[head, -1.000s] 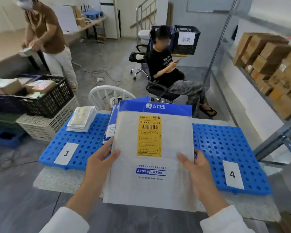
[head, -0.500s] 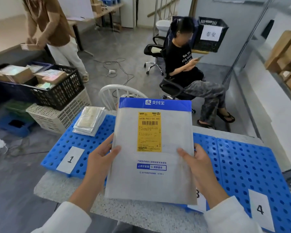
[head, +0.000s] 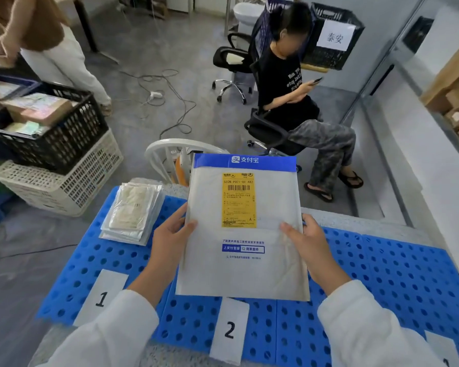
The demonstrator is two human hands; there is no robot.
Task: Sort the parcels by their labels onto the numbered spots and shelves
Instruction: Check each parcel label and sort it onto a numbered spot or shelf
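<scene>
Head view, looking down over the table (head: pixel 361 219). Both hands hold one parcel (head: pixel 239 276), a flat grey-white padded envelope with a blue band along its top edge. It is raised off the surface, tilted face-up toward the camera. A yellow label (head: pixel 238 200) with a barcode and printed code sits on its upper half.

The left hand (head: pixel 170 239) grips the parcel's left edge, with the thumb on the front face and the fingers (head: pixel 179 217) curled behind. The right hand (head: pixel 312 246) grips the right edge in the same way, thumb in front. Both forearms wear white sleeves.

Beneath the parcel lie blue perforated mats (head: pixel 398 284), laid side by side on the speckled table. A white card marked 1 (head: pixel 101 298) lies on the leftmost mat. A card marked 2 (head: pixel 229 329) lies just below the parcel's lower edge. A third card (head: pixel 444 350) shows at the lower right, its digit cut off.

A stack of flat clear-bagged parcels (head: pixel 133 213) rests at the far end of the leftmost mat, beside the left hand.

Background:
- a white plastic chair (head: pixel 170 149) behind the table;
- a black crate (head: pixel 61 139) of boxes stacked on a white basket (head: pixel 72 186);
- a seated person (head: pixel 289 86) holding a phone;
- a standing person (head: pixel 45 38) at upper left;
- cardboard boxes (head: pixel 453 83) on a shelf at right.
</scene>
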